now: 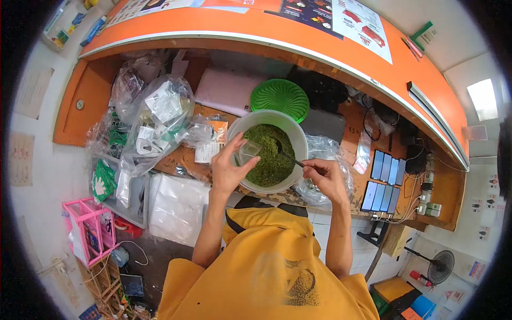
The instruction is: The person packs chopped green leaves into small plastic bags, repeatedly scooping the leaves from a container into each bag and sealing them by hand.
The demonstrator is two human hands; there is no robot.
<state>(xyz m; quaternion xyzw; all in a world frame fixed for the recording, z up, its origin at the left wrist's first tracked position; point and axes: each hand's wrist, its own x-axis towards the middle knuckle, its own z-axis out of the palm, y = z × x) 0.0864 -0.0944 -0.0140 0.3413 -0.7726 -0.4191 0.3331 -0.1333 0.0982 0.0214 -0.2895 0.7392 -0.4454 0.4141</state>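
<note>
A large translucent tub (305, 140) holds a green, finely chopped herb-like material (269, 165). Over its left side, my left hand (230, 166) holds a small clear plastic cup (247, 152) between thumb and fingers, tilted above the material. My right hand (326, 178) is closed on the handle of a dark spoon (290, 158) at the tub's right side. The spoon's head reaches into the green material near the middle. A round green ribbed lid (280, 100) lies just behind the tub.
Plastic bags with white packets (162, 106) and a grey crate (140, 200) are at left. Clear bags (178, 208) lie beside the crate. Several lit phones (381, 181) with cables are at right, and an orange counter ledge (256, 26) rises behind. A fan (441, 265) stands lower right.
</note>
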